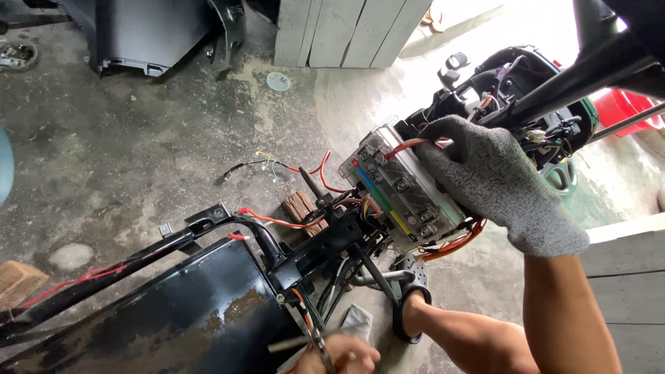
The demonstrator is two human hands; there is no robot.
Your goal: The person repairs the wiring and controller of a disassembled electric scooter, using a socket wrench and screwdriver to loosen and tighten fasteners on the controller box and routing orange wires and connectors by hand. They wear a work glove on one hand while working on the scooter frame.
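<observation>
The gloved right hand (495, 183) clamps the silver controller box (402, 190) above the black frame (208, 277), the bare left hand (339, 354) pinches pliers (315, 339) at the bottom edge: keep the box steady, orange wires (450, 246) slack

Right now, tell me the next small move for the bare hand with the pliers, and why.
Probably bring the left hand and its metal pliers up toward the orange wires under the silver ribbed controller box. The grey-gloved right hand grips the box, tilted, wires attached; the pliers sit low, apart.
</observation>
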